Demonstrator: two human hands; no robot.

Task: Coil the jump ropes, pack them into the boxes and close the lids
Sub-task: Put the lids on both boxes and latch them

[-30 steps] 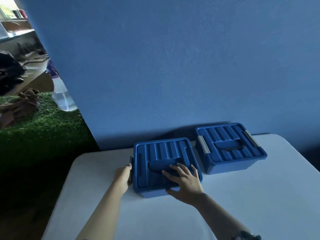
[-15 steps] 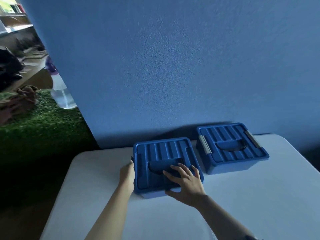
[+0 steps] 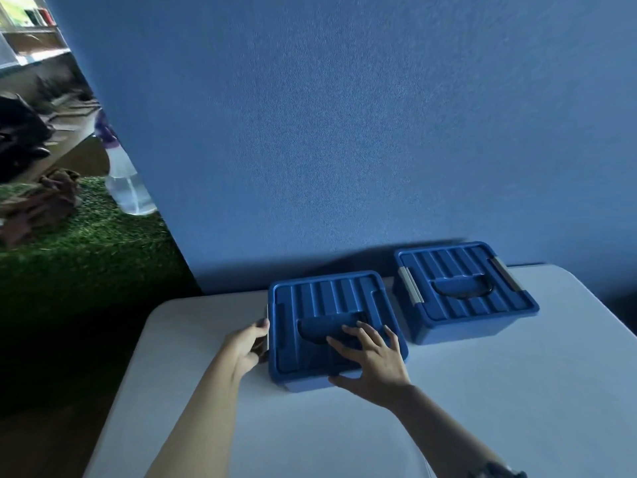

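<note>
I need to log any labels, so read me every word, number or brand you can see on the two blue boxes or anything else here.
None can be read.
Near blue plastic box: ribbed lid, no lettering visible.
Far blue plastic box: no lettering visible.
Clear spray bottle: too blurred to show any label.

Near blue ribbed plastic box [image 3: 336, 331] — moulded lid with a soft sheen, smooth ridges, recessed handle of the same plastic. Far blue ribbed plastic box [image 3: 463, 291] — like finish; two pale grey side latches [image 3: 410, 285], matt, whether metal or plastic cannot be told. White smooth bench [image 3: 517, 391] — plain, low-gloss top. Blue backdrop wall [image 3: 344, 132] — matt, finely grained. Clear plastic spray bottle [image 3: 127, 188] — glossy, see-through. Green artificial turf [image 3: 86, 250] — rough, tufted.
</note>
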